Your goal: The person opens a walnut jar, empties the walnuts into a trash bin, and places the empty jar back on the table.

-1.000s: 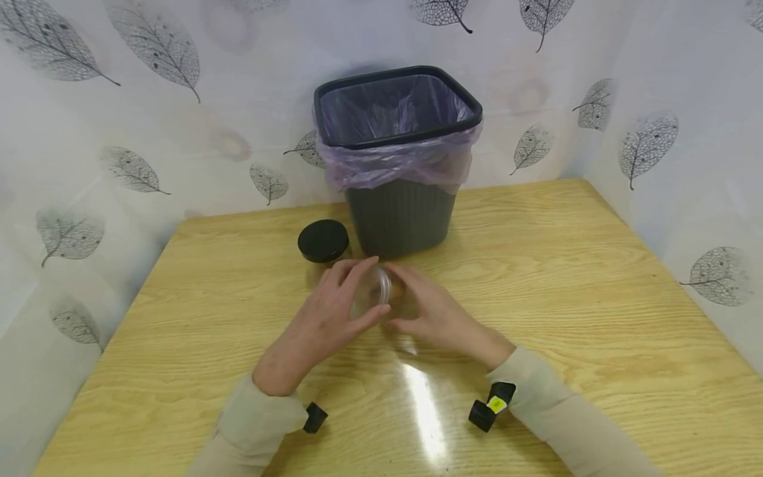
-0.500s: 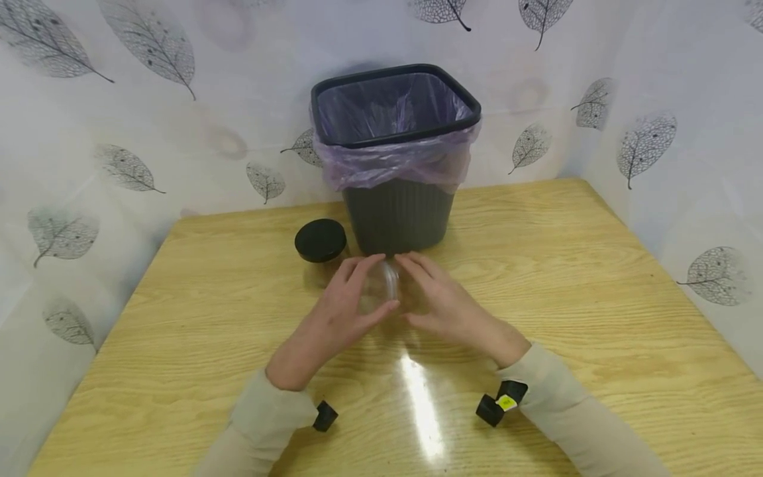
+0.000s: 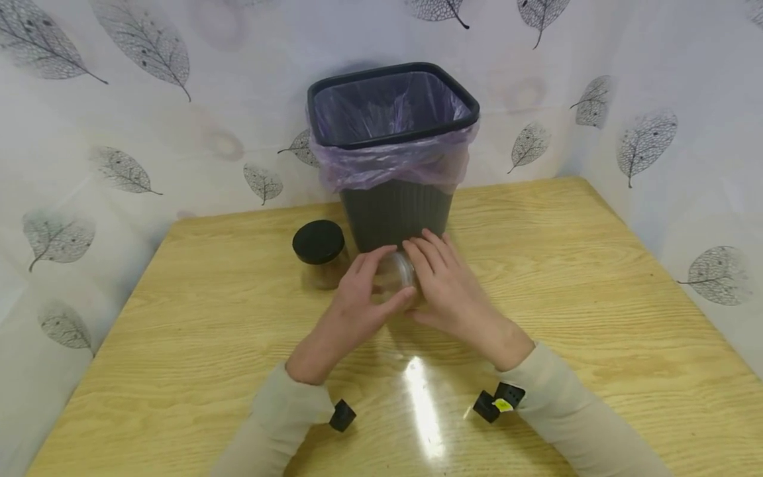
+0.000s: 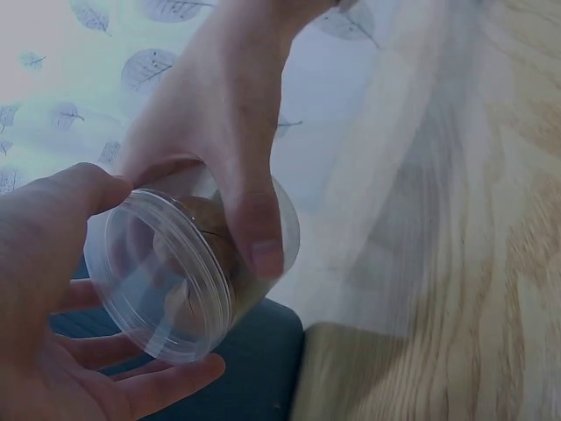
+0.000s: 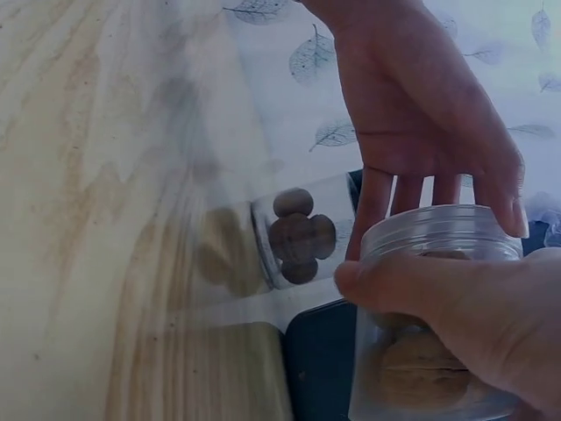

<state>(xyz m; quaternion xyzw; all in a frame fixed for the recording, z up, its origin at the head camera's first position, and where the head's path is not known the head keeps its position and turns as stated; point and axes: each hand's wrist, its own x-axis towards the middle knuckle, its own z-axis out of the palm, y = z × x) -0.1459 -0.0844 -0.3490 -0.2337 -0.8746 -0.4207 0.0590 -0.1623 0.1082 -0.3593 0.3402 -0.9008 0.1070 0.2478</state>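
A clear plastic jar (image 3: 390, 270) lies tilted on its side between both hands, in front of the bin. Brown walnuts (image 5: 419, 373) show through its wall. My right hand (image 3: 456, 301) grips the body of the jar. Around the clear ridged end of the jar (image 4: 162, 281), my left hand (image 3: 348, 315) curls its thumb and fingers. Whether that end is a lid or a bare rim, I cannot tell. In the head view the hands partly hide the jar.
A dark bin (image 3: 396, 215) with a purple bag liner (image 3: 387, 162) stands behind the hands on the wooden table (image 3: 197, 344). Left of it sits a second clear jar (image 5: 311, 197) with a black lid (image 3: 318, 242) and walnuts inside. Leaf-patterned cloth (image 3: 238, 119) surrounds the table.
Both hands and the jar have moved slightly right and toward the bin. The right hand's fingers have turned and now lie farther over the jar. The black-lidded jar stays put.
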